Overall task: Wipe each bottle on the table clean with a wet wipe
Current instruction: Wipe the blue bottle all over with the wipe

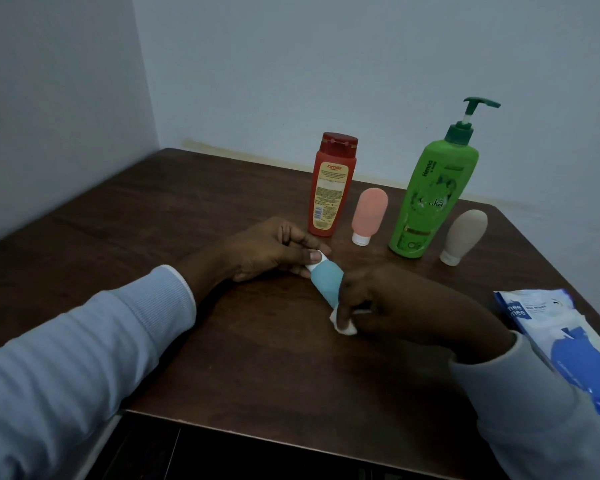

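Observation:
A small teal squeeze bottle [326, 280] lies tilted over the middle of the dark wooden table [174, 209]. My left hand [271, 249] pinches its white cap end. My right hand [392, 303] presses a white wet wipe [345, 325] around the bottle's lower end, hiding that part. Behind them stand a red bottle [331, 187], a pink squeeze bottle [368, 211] on its cap, a tall green pump bottle [430, 199] and a beige squeeze bottle [463, 235] on its cap.
A blue and white wet wipe pack [565, 337] lies at the table's right edge, beside my right sleeve. Pale walls meet in a corner behind the table. The table's front edge [291, 448] runs below my arms, with dark floor under it.

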### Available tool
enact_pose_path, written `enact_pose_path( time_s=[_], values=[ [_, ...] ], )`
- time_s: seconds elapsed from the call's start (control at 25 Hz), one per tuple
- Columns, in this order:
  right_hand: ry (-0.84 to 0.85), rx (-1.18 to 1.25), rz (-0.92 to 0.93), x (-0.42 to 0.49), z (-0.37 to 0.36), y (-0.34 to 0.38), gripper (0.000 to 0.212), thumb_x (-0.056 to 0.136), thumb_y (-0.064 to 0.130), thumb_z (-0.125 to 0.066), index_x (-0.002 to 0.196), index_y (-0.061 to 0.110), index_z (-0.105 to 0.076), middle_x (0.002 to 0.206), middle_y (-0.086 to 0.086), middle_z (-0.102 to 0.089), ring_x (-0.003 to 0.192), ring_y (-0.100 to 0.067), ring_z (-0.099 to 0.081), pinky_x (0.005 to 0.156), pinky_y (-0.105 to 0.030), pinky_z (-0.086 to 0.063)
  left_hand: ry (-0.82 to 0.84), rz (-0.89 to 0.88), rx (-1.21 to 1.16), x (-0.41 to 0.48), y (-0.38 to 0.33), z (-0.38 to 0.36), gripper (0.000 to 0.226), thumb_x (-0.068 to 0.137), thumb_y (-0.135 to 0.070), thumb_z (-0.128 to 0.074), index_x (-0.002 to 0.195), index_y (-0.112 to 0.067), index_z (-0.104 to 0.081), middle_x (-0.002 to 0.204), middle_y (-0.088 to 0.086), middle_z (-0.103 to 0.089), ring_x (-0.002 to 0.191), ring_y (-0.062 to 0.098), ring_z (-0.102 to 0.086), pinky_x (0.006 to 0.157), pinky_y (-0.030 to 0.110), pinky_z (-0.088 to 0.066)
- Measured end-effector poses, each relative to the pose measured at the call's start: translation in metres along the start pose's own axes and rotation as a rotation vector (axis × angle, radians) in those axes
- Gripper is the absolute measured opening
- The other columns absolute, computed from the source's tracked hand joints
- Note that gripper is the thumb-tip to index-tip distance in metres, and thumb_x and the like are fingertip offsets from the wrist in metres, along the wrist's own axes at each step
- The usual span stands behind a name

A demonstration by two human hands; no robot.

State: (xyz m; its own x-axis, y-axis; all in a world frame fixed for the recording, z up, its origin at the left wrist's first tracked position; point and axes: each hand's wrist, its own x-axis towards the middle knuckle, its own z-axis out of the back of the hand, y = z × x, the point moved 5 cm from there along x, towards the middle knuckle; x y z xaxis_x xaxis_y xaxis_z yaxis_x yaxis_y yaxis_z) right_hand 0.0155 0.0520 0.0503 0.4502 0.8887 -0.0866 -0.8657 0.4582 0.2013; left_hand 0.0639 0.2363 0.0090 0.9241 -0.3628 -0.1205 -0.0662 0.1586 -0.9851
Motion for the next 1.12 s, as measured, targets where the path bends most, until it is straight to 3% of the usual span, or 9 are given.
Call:
enact_pose_path(
  time_s=[0.08,0.2,0.32,0.44,0.56,0.64,0.84,0.96,1.12],
  values=[
    [-0.048,0.000,0.046,0.006,-0.004,0.010,0.012,0.088,0.025,-0.067,0.096,0.024,-0.076,0.105,0.009,-0.067,0.097,-0.002,-0.060,0.085,-0.011,-0.043,-0.008,0.004,0.016,0.000,0.000,0.001,0.027,0.096,-0.002,-0.065,0.122,-0.002,-0.072,0.119,0.011,-0.076,0.113,0.023,-0.073,0.089,0.031,-0.063],
    [-0.291,-0.020,0.049,0.019,-0.002,0.009,0.014,0.085,0.015,-0.065,0.091,0.020,-0.076,0.098,0.004,-0.068,0.088,-0.004,-0.058,0.076,-0.003,-0.035,0.019,-0.001,0.023,0.001,0.000,0.000,0.029,0.097,-0.003,-0.064,0.125,0.001,-0.070,0.122,0.014,-0.075,0.111,0.024,-0.072,0.090,0.032,-0.063],
    [-0.411,-0.051,-0.070,0.019,0.005,-0.008,0.019,0.083,0.009,-0.066,0.095,0.023,-0.072,0.095,0.011,-0.062,0.084,-0.002,-0.055,0.073,-0.013,-0.038,0.039,-0.019,0.011,0.001,0.000,-0.001,0.030,0.098,-0.002,-0.063,0.127,0.004,-0.067,0.122,0.017,-0.074,0.110,0.025,-0.073,0.089,0.032,-0.063],
    [-0.253,0.024,-0.181,0.003,0.013,-0.021,0.016,0.086,0.014,-0.068,0.096,0.026,-0.070,0.095,0.019,-0.061,0.085,0.004,-0.056,0.070,-0.012,-0.043,0.018,-0.018,0.003,0.000,0.000,0.000,0.028,0.098,-0.002,-0.063,0.125,0.003,-0.069,0.122,0.016,-0.074,0.115,0.026,-0.072,0.088,0.031,-0.063],
    [0.015,0.056,-0.137,-0.006,0.007,-0.019,0.016,0.086,0.020,-0.072,0.097,0.031,-0.073,0.107,0.018,-0.064,0.100,0.005,-0.056,0.083,-0.012,-0.046,0.001,-0.016,0.017,0.000,0.000,-0.001,0.027,0.098,-0.002,-0.064,0.124,0.002,-0.070,0.119,0.013,-0.076,0.112,0.022,-0.073,0.084,0.027,-0.063],
    [0.061,0.073,-0.076,-0.003,0.002,-0.013,0.017,0.086,0.021,-0.072,0.098,0.032,-0.073,0.108,0.022,-0.062,0.105,0.007,-0.054,0.087,-0.006,-0.042,-0.003,-0.014,0.019,0.001,0.000,0.000,0.027,0.098,-0.003,-0.064,0.124,0.001,-0.070,0.119,0.012,-0.076,0.112,0.023,-0.073,0.086,0.028,-0.063],
    [-0.230,0.080,-0.020,0.014,-0.001,-0.003,0.015,0.085,0.017,-0.070,0.096,0.027,-0.075,0.100,0.021,-0.061,0.091,0.010,-0.055,0.078,-0.004,-0.037,-0.005,-0.004,0.010,0.001,-0.001,-0.001,0.027,0.097,-0.003,-0.065,0.123,0.001,-0.069,0.116,0.013,-0.076,0.107,0.020,-0.074,0.085,0.029,-0.063],
    [-0.393,0.041,-0.031,0.028,-0.005,0.005,0.014,0.084,0.010,-0.065,0.090,0.020,-0.074,0.101,0.008,-0.064,0.088,0.001,-0.054,0.074,-0.010,-0.036,-0.006,-0.012,0.010,-0.001,-0.003,-0.002,0.025,0.097,-0.001,-0.062,0.120,0.002,-0.070,0.108,0.007,-0.079,0.096,0.014,-0.076,0.076,0.023,-0.062],
    [-0.510,-0.018,-0.120,0.030,-0.005,-0.005,0.016,0.087,0.017,-0.063,0.099,0.021,-0.073,0.100,0.003,-0.062,0.089,-0.010,-0.055,0.071,-0.020,-0.039,-0.018,-0.008,-0.024,-0.002,-0.003,-0.004,0.023,0.099,0.002,-0.059,0.119,0.004,-0.069,0.092,0.001,-0.081,0.085,0.009,-0.076,0.069,0.019,-0.060]
  ],
)
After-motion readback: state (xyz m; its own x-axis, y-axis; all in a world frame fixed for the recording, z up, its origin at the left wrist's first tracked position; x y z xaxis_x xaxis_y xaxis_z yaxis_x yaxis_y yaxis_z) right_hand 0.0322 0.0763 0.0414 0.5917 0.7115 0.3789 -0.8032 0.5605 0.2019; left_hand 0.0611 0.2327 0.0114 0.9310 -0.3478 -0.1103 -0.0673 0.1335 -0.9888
